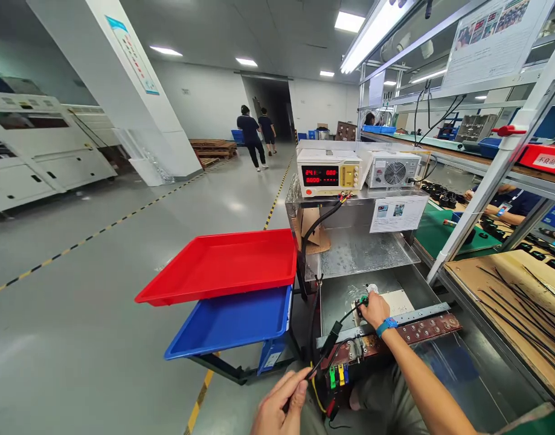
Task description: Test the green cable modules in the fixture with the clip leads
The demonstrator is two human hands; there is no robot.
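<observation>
My left hand (281, 402), at the bottom, pinches a black cable (319, 364) that runs up and right through a thick black in-line piece (333, 336). The cable leads toward my right hand (374, 311), which wears a blue wristband. Those fingers are closed on a small green-and-black part (363, 300) above a metal tray, and their grip mostly hides it. Close by lies a pale metal plate (397, 301). Below the right wrist stretches a brown bar with several studs (422, 330) along a metal rail. Green, yellow and blue connectors (339, 376) sit nearer me.
A power supply (329, 174) with red digits stands on the metal shelf beside a grey fan unit (394, 170). To the left, a red tray (241, 260) overlaps a blue tray (236, 323). Black cables (526, 308) lie on the right-hand bench. Two people walk in the background.
</observation>
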